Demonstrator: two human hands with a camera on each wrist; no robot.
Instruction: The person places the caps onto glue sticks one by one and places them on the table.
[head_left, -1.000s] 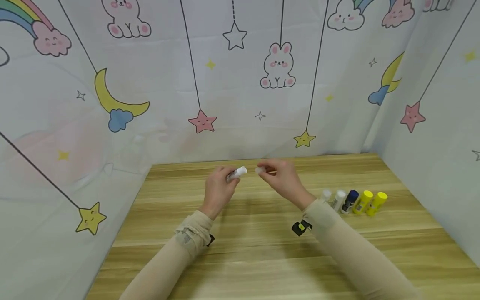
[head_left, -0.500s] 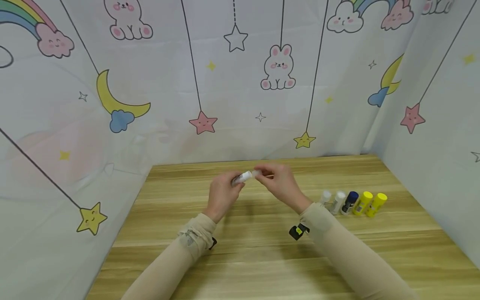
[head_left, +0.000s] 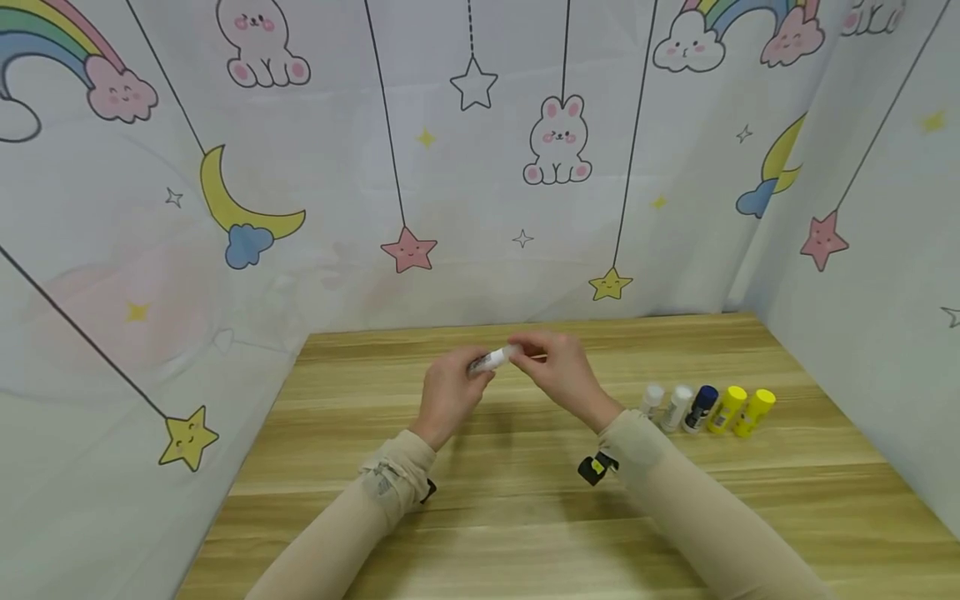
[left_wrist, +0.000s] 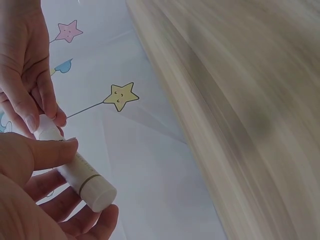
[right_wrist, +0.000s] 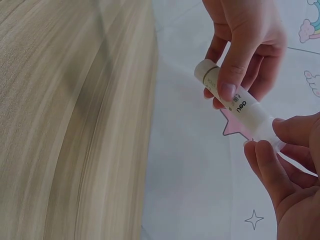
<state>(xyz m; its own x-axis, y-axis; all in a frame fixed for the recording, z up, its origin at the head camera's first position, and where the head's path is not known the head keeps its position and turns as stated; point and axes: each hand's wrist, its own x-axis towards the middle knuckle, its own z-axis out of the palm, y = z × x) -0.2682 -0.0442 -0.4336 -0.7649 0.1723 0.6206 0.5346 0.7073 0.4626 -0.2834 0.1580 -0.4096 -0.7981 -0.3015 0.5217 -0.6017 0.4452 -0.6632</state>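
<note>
A white glue stick (head_left: 489,361) is raised above the far part of the table, lying aslant between both hands. My left hand (head_left: 450,396) grips its body, thumb on one side and fingers curled beneath, as the left wrist view shows. At the stick's other end, the thumb and fingertips of my right hand (head_left: 564,373) pinch a translucent cap (right_wrist: 269,134). The cap sits over that end of the stick, in line with it; how far down it is pushed cannot be made out. Small print shows on the barrel in the right wrist view.
On the right of the wooden table (head_left: 480,517) several glue sticks stand in a row: a clear-capped one (head_left: 652,400), a white one (head_left: 678,408), a dark blue one (head_left: 701,408) and two yellow ones. A patterned curtain (head_left: 480,192) hangs behind and along the sides.
A gap between the stick and the cap has closed. My left hand has moved right and slightly nearer, bringing the glue stick to the cap in my right hand.
</note>
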